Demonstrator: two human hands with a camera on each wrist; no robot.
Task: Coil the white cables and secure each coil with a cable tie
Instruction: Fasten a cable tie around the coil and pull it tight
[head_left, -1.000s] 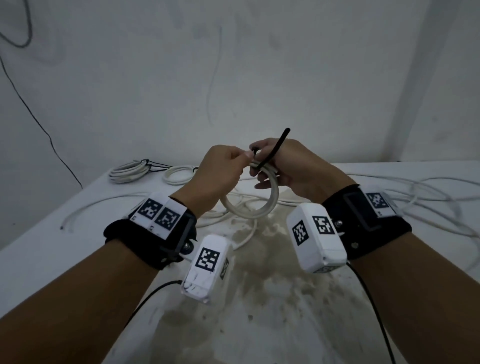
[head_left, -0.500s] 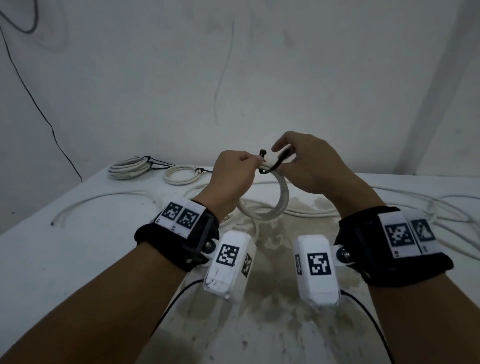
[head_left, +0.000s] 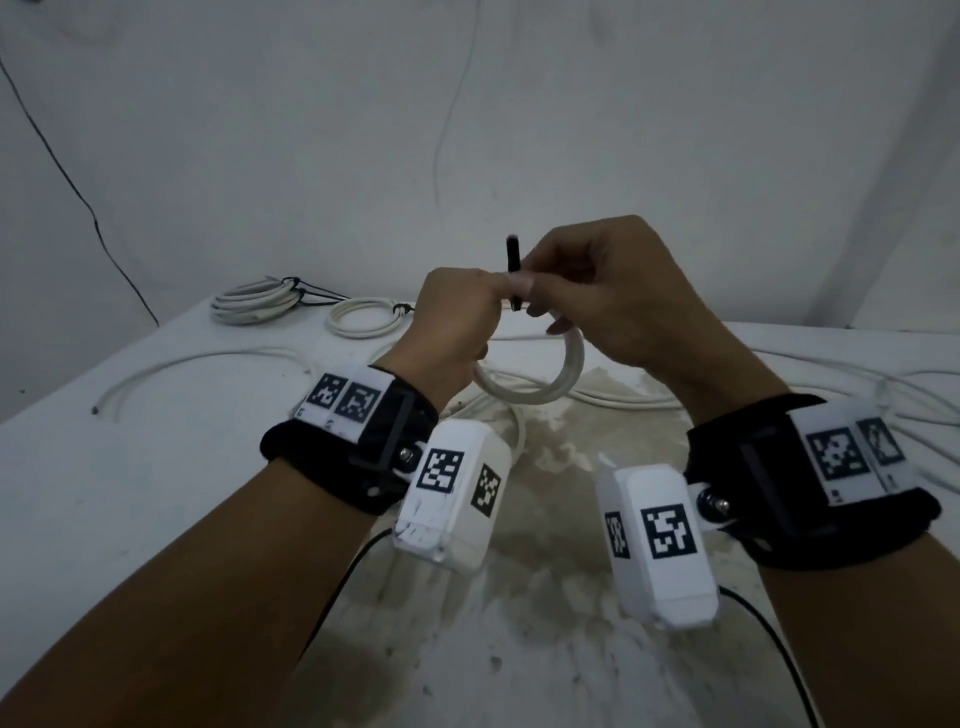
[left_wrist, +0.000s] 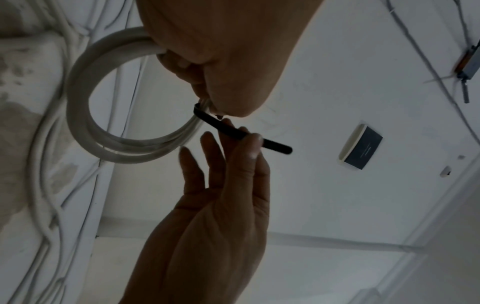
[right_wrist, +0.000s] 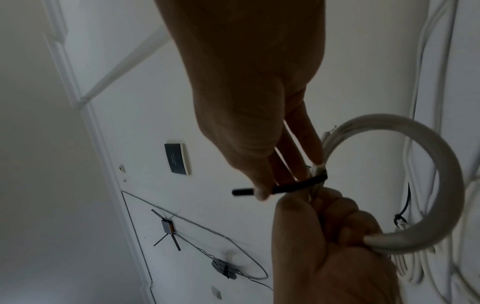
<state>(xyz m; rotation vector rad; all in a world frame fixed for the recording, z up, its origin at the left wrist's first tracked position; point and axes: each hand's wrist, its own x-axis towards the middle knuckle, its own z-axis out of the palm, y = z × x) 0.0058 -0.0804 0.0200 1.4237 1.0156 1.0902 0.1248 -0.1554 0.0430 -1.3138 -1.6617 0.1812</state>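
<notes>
**Coil held aloft, tie wrapped around it**

Above the counter (head_left: 130, 467), both hands meet at the top of a white coil (head_left: 550, 384), which hangs clear of the surface.

Left hand (head_left: 457, 322): clenched around the coil, fingers curled over its strands. The right wrist view shows the same hand (right_wrist: 335, 242) gripping the coil (right_wrist: 441, 185) from below, thumb pressed up near the tie.

Right hand (head_left: 618, 291): thumb and forefinger pinch a black tie (head_left: 513, 260), whose free end stands upright above the knuckles. The other fingers are extended and loose; in the left wrist view they (left_wrist: 192, 164) reach beside the coil (left_wrist: 85, 133). In that view the right hand (left_wrist: 221, 205) holds the tie (left_wrist: 233, 131) partway along its length, the tip projecting past the fingers.

Tie: wrapped around the bundled strands next to the left thumb. Whether it is locked cannot be told.

Elsewhere on the counter: two coils at the far left edge, one larger (head_left: 254, 301) and one smaller (head_left: 363, 319), each with a dark tie. Loose white cables (head_left: 779, 374) lie across the far and right side, and one loose length (head_left: 171, 369) curves at the left. A stained patch (head_left: 571, 467) marks the counter under the hands.
</notes>
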